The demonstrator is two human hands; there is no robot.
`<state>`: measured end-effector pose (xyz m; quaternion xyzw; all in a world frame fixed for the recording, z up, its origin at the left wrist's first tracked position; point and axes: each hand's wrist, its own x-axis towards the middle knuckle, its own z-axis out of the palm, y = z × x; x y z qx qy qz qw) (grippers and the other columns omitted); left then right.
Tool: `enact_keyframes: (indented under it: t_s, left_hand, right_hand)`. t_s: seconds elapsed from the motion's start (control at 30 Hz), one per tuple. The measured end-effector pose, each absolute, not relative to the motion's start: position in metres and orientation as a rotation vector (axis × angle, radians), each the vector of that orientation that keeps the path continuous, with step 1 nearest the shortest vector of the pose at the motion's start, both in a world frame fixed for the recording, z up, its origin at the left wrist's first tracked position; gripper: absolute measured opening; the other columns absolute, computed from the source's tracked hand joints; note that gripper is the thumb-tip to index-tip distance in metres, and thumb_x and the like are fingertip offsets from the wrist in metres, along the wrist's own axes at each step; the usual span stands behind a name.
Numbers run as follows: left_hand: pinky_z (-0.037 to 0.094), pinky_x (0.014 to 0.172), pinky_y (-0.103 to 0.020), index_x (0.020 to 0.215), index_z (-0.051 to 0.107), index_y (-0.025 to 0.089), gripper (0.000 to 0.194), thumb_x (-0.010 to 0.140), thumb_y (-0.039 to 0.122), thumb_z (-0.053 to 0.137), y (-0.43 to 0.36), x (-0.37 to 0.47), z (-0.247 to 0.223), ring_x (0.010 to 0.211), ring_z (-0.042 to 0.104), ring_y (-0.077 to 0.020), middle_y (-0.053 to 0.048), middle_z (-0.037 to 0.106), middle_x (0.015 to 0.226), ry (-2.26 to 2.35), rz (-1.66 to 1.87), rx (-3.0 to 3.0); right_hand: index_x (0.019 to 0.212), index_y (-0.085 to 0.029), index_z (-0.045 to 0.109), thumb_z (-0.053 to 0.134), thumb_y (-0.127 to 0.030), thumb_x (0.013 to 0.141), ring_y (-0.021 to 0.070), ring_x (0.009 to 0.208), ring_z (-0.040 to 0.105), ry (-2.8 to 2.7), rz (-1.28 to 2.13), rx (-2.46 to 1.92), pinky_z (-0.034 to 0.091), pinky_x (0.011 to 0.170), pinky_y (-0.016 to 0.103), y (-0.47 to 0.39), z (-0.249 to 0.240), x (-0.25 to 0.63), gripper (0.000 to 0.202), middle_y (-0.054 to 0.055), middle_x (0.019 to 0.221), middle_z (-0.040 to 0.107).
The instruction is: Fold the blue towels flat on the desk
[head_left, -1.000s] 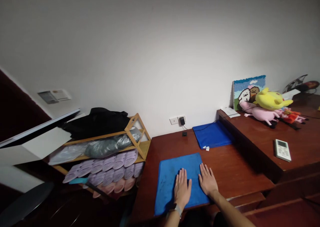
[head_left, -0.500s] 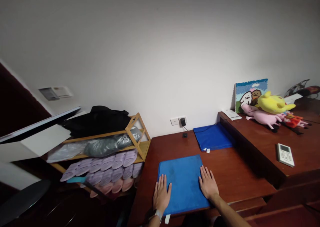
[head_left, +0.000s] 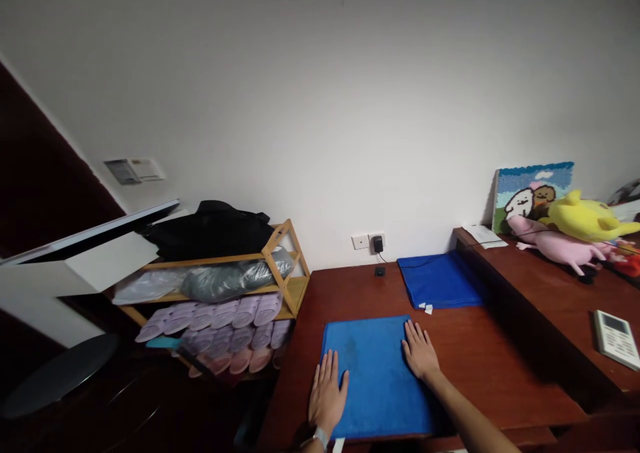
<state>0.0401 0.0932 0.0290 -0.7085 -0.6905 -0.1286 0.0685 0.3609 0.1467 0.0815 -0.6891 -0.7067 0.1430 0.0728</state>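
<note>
A folded blue cloth (head_left: 377, 380) lies flat near the front of the brown wooden desk (head_left: 345, 290), a white tag showing at its front edge. My left hand (head_left: 329, 390) rests open along the cloth's left edge, fingers stretched out and pointing away from me. On the opposite side, my right hand (head_left: 421, 351) lies flat with its fingers spread at the right edge, close to the far corner. Neither hand grasps anything. Behind the cloth, a darker blue folded cloth (head_left: 440, 280) with small white tags sits by the wall.
At left stands a wooden rack (head_left: 287, 266) with a black bag (head_left: 215, 230), plastic-wrapped bundles and rows of slippers (head_left: 245, 310). The higher surface at right bears plush toys (head_left: 585, 220), a picture (head_left: 535, 193) and a white device with buttons (head_left: 617, 340). A plugged-in charger (head_left: 378, 243) trails a cord.
My right hand has slid forward along the cloth's right edge toward the far corner. My left hand stays at the left edge. The camera view has shifted, moving the surroundings within the picture.
</note>
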Motion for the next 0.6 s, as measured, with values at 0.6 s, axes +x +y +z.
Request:
enact_keyframes:
  t_s: [0.6]
  left_hand:
    - [0.033,0.128,-0.046,0.164,0.031,0.019,0.061,0.108,0.044,0.027,0.136,0.162,0.051,0.157,0.033,-0.0237,-0.008,0.034,0.171,-1.778,-0.339,-2.534]
  right_hand:
    - [0.166,-0.012,0.019,0.019,-0.042,0.103,0.0219,0.162,0.014,-2.103,0.411,-2.061,0.009,0.132,0.042,0.153,0.077,0.364,0.07,0.002,0.174,0.017]
